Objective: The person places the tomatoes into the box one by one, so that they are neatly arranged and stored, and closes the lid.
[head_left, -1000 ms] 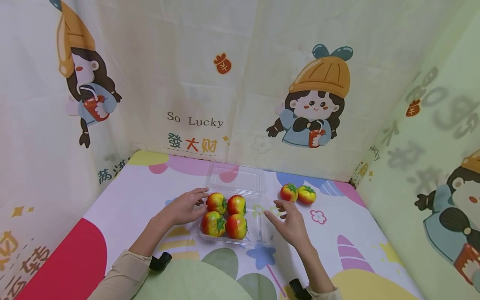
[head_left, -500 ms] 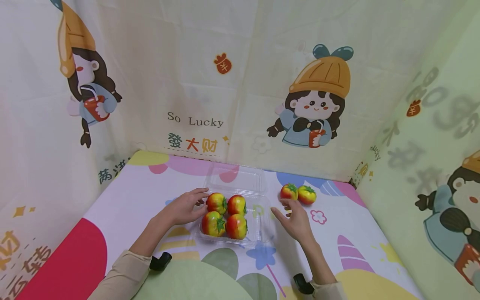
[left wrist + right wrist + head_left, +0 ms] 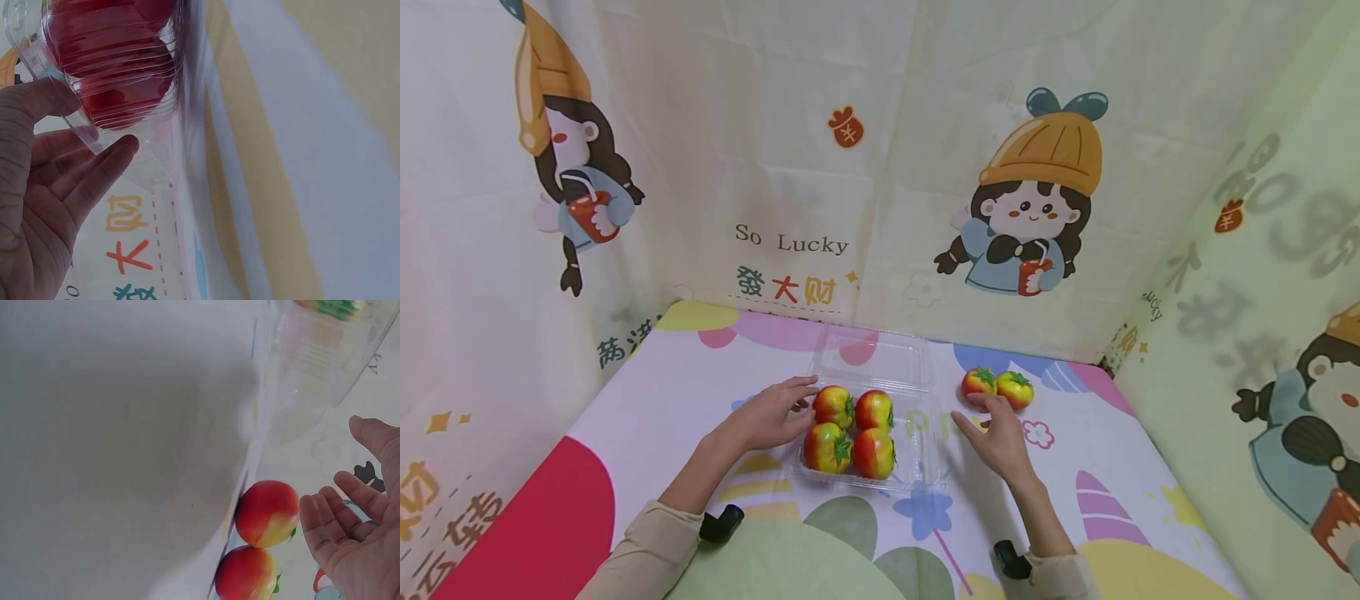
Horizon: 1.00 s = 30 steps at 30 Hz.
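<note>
A clear plastic clamshell box (image 3: 919,454) sits mid-table with its lid (image 3: 872,358) folded back. Several red-and-yellow fruits with green leafy tops, like tomatoes or persimmons, fill its left part; one is the front-right fruit (image 3: 873,453). My left hand (image 3: 772,414) holds the box's left rim (image 3: 84,134) between thumb and fingers. Off to the right, my right hand (image 3: 1000,439) hovers with fingers spread and slightly bent, just in front of two loose fruits. The left loose fruit (image 3: 267,513) is closest to its fingertips; the other loose fruit (image 3: 1015,390) sits beside it.
A patterned cloth (image 3: 737,562) covers the table. Printed curtains (image 3: 887,167) stand behind and at both sides, close to the table's edges. A black wrist camera (image 3: 722,523) is strapped under the left wrist, and another camera (image 3: 1011,559) under the right.
My right hand has moved rightward, away from the box and nearer to the two loose fruits. My left hand and the box have stayed in place.
</note>
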Each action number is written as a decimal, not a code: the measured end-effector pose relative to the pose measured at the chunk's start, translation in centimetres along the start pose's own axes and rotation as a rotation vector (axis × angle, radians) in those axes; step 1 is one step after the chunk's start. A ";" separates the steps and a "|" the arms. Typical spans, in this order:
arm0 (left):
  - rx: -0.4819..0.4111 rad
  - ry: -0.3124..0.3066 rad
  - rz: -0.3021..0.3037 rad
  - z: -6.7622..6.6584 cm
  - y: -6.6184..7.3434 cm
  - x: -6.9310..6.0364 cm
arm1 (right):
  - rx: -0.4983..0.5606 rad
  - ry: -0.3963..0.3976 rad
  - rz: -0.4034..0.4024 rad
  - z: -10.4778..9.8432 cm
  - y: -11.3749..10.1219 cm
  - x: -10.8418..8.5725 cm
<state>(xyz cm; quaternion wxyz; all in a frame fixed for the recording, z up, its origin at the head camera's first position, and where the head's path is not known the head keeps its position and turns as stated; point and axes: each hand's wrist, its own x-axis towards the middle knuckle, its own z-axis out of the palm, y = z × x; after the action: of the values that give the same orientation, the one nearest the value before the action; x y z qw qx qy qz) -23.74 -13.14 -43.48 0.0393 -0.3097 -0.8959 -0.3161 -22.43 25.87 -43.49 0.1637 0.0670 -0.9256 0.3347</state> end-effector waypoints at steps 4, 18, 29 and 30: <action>0.006 -0.002 -0.004 0.1 0.0 0.0 | 0.001 0.015 -0.041 0.0 0.5 0.3; -0.007 0.000 -0.005 0.0 0.1 0.1 | -0.003 0.068 -0.136 0.1 1.7 1.4; 0.007 -0.005 -0.014 0.0 0.3 0.1 | -0.058 0.046 -0.098 -0.4 1.6 2.4; 0.007 -0.006 -0.016 0.0 0.3 0.1 | -0.062 0.048 -0.096 -0.4 1.7 2.5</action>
<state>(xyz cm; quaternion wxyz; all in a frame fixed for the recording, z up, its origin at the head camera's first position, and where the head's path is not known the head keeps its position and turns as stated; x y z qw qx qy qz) -23.63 -12.96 -43.29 0.0352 -0.3032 -0.8995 -0.3126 -25.07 27.35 -43.34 0.2037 0.0983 -0.9271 0.2990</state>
